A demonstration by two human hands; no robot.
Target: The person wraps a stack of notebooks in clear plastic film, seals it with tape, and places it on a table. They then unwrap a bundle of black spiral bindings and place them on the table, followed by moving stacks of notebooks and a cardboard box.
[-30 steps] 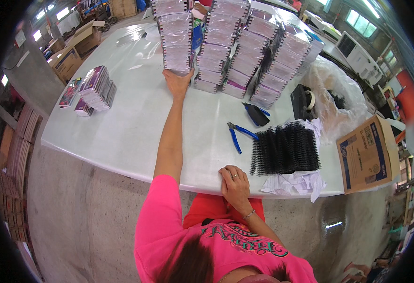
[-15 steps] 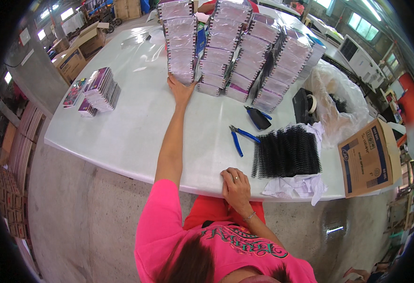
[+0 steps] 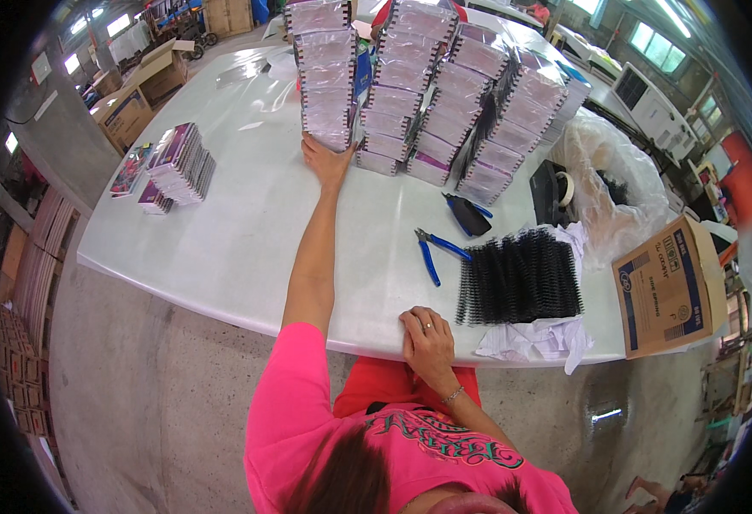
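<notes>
My left hand [image 3: 327, 161] reaches out to the near end of the leftmost tall stack of spiral-bound notebooks [image 3: 326, 94]. Its thumb and fingers are closed round the two sides of the stack's base. Beside it stand further tall stacks of the same notebooks [image 3: 397, 90], wrapped in clear plastic, with black coils along their sides. At the table's front edge rests my right hand [image 3: 428, 344], its fingers curled and nothing visible in them. Nearest to it on the right is a pile of black plastic binding coils [image 3: 520, 278] on crumpled white paper.
Blue-handled cutting pliers [image 3: 434, 250] and a second black-and-blue tool [image 3: 468, 214] lie before the stacks. A smaller notebook pile [image 3: 179, 164] stands left. To the right are a tape roll [image 3: 567, 188], a clear plastic bag [image 3: 611, 171] and a cardboard box [image 3: 667, 291] on the white table [image 3: 222, 257].
Both hands keep their places, the left at the stack's base and the right at the table edge. The whole view has shifted very slightly.
</notes>
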